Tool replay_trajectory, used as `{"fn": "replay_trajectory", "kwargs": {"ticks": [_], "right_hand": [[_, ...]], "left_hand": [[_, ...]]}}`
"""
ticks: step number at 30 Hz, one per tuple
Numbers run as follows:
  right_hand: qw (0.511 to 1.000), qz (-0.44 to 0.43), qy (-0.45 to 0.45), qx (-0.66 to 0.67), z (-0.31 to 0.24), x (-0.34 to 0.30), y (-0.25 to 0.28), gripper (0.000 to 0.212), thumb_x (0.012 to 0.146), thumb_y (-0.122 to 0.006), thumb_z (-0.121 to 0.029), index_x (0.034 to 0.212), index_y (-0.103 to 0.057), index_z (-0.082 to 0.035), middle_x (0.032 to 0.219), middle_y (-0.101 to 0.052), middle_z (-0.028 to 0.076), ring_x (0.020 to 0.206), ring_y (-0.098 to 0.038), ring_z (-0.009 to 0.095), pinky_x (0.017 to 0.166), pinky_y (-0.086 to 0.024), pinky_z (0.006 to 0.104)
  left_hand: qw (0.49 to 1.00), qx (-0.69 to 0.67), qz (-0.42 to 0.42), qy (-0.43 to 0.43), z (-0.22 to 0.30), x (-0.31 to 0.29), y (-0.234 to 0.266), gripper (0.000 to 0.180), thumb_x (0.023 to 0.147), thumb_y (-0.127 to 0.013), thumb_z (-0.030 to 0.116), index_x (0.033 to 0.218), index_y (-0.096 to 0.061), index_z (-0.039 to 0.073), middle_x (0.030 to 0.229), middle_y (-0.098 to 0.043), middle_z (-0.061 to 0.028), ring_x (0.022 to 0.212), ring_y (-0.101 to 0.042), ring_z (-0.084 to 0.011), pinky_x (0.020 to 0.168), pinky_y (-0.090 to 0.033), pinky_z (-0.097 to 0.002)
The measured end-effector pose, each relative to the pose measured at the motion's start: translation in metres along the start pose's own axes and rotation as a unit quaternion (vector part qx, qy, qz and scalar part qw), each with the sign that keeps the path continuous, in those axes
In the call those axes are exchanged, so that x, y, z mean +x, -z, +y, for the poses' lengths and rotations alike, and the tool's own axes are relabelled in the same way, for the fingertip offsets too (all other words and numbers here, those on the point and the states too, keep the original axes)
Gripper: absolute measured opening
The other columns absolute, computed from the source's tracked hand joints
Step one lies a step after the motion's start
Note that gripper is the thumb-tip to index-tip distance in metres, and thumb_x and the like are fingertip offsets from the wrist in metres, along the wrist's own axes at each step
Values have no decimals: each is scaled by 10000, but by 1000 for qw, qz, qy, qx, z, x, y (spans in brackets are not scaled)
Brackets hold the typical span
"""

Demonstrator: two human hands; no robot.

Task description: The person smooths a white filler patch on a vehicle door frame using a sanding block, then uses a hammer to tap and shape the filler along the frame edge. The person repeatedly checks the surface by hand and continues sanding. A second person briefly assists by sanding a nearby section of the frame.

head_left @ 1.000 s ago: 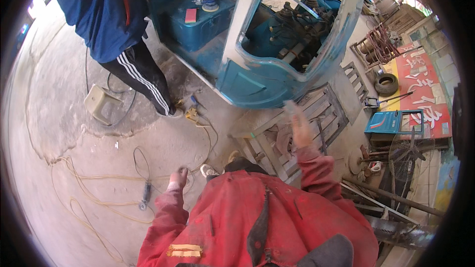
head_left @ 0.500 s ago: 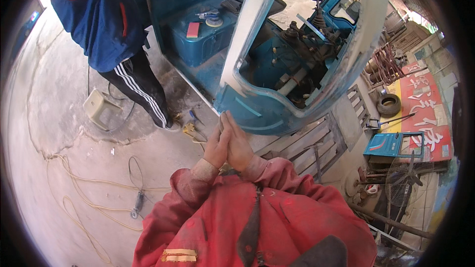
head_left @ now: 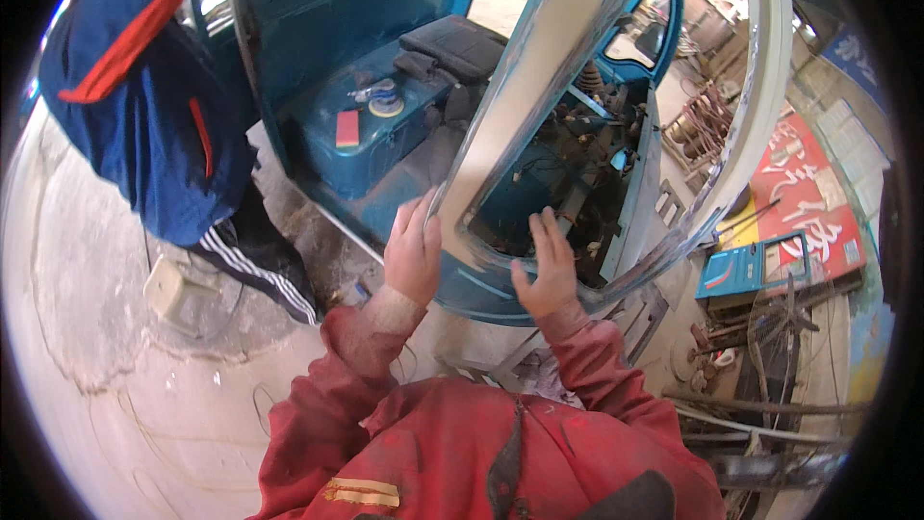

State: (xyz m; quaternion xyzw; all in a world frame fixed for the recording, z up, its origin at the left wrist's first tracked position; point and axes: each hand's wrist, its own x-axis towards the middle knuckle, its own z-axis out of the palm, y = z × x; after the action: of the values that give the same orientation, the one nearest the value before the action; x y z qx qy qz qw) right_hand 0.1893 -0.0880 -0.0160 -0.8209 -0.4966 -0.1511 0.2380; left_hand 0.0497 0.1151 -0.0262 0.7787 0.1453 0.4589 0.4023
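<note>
My left hand [head_left: 412, 255] is raised with fingers stretched out, at the lower end of the pale, putty-coloured pillar [head_left: 539, 67] of a blue vehicle cab [head_left: 358, 169]. Whether its fingertips touch the pillar I cannot tell. Off to the right, my right hand [head_left: 547, 274] is open too, thumb apart, in front of the lower edge of the cab's front opening. Neither hand holds anything. Inside the cab, a red pad with a green end [head_left: 347, 128] and a round sander-like tool [head_left: 385, 106] lie on a blue box [head_left: 380, 149]. A dark seat cushion [head_left: 452, 46] is behind them.
Close on the left stands a person in a blue jacket [head_left: 144, 125], beside a beige stool [head_left: 178, 294]. At right are a blue door panel [head_left: 741, 272], a red sign [head_left: 799, 193] and a fan [head_left: 782, 318]. Several poles lie at lower right.
My hands were pressed together and have parted, left and right, toward the cab. The cab now fills more of the view, and the person at left appears closer.
</note>
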Motion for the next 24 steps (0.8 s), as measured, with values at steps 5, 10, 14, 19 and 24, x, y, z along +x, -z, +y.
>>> {"fn": "replay_trajectory", "kwargs": {"ticks": [5,10,14,19,24], "right_hand": [[979,-55,-92,-171,27,15,-14,650,903,-698,-261,1482,-479,-63,1511,-476,222,1343,-501,412,1101,-430,474],[963,-83,-126,-224,28,12,-33,472,968,-599,-396,1303,-619,-64,1115,-728,135,975,-705,330,831,-557,453],[953,-83,-122,-263,26,11,-39,397,984,-569,-401,1159,-690,-65,884,-752,127,798,-730,302,702,-563,446],[955,-43,-103,-275,27,12,-41,344,961,-604,-381,1039,-738,-75,857,-755,115,768,-727,283,657,-556,428],[952,-39,-99,-287,29,11,-45,311,941,-633,-359,1015,-744,-78,836,-751,102,737,-719,269,647,-547,418]], "left_hand": [[996,-8,30,-85,18,91,2,423,988,-572,59,1409,-584,24,1231,-593,-185,1111,-621,-327,965,-497,-374],[988,-27,73,-135,50,152,-15,434,953,-621,40,1387,-618,31,1183,-585,-163,938,-657,-284,822,-544,-354],[981,-53,90,-161,61,161,-31,490,918,-661,29,1405,-603,28,1193,-571,-181,920,-636,-301,811,-546,-367],[971,-55,87,-215,55,163,-40,657,877,-693,44,1495,-478,-14,1286,-514,-209,1102,-538,-357,940,-483,-420],[962,-19,117,-246,65,186,-56,729,829,-726,54,1506,-461,-9,1314,-486,-195,1178,-484,-356,1052,-390,-447]]}}
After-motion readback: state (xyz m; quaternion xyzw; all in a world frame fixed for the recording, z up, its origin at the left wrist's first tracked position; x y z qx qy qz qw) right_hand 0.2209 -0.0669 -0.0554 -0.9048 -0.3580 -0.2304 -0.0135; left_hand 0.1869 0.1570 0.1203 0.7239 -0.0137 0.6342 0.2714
